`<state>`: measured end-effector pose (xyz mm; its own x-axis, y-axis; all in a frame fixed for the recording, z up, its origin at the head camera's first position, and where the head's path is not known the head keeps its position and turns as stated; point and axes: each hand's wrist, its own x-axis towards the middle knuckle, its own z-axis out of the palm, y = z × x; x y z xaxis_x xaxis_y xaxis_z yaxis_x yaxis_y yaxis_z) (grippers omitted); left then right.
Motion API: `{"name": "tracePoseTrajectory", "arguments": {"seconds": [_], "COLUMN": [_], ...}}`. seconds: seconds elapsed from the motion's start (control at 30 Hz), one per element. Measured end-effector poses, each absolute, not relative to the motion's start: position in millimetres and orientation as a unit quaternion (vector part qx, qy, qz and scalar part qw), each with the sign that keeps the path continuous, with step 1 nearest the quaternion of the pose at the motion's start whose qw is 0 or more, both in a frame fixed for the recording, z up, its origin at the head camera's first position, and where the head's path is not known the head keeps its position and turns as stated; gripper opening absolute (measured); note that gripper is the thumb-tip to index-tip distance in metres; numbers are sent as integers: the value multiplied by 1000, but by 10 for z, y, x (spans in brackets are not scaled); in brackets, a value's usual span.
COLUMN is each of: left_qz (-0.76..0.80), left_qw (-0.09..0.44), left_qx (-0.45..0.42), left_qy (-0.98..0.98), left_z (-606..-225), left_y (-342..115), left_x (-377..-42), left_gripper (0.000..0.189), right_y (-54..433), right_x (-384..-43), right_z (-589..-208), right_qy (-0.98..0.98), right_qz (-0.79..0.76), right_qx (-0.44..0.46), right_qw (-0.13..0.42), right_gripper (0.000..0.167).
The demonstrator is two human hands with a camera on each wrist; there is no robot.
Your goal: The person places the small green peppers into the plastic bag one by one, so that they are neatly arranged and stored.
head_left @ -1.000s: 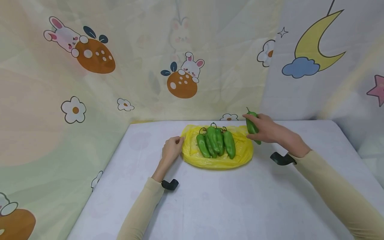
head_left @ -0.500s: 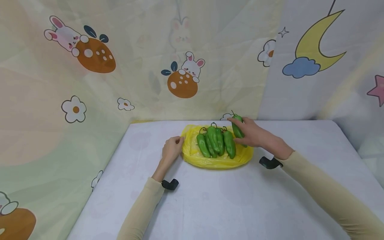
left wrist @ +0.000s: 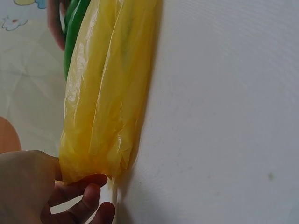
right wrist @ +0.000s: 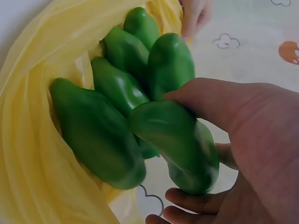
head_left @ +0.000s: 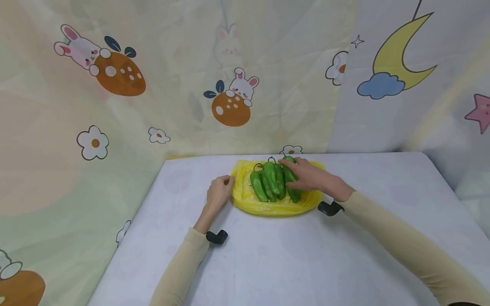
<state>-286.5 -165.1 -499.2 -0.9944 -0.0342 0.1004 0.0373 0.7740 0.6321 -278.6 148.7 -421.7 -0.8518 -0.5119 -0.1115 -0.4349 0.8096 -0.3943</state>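
Note:
A yellow plastic bag point(head_left: 275, 209) lies on the table with several green peppers point(head_left: 270, 180) side by side on it. My left hand point(head_left: 220, 190) pinches the bag's left edge; in the left wrist view its thumb and fingers point(left wrist: 96, 179) close on the thin plastic. My right hand point(head_left: 306, 174) is over the right end of the row. The right wrist view shows it gripping one green pepper point(right wrist: 180, 144) between thumb and fingers, right beside the others. In the head view that pepper overlaps the rightmost one and is partly hidden by the hand.
The table point(head_left: 252, 259) has a white cover. Behind it hangs a printed cloth point(head_left: 172, 85) with rabbits, flowers and a moon. Black wrist straps point(head_left: 217, 237) sit at the ends of the beige sleeves.
My right hand has carried the pepper leftward, from beyond the bag's right edge to above the pepper row. The left hand stays at the bag's left edge.

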Motion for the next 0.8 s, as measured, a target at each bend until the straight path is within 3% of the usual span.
{"name": "tracePoseTrajectory", "arguments": {"seconds": [0.33, 0.8], "left_qz": [-337, -339], "left_qw": [53, 55], "left_qx": [-1, -2], "left_qy": [-940, -939], "left_z": [-4982, -4994], "left_y": [-1665, -1682], "left_x": [-2880, -2894], "left_gripper": [43, 43], "right_y": [1344, 1301], "right_x": [-2873, -2885], "right_z": [-4351, -4423], "right_qy": [948, 949], "right_qz": [-180, -190], "right_qx": [-221, -210], "right_qw": [139, 139], "right_gripper": [81, 81]}}
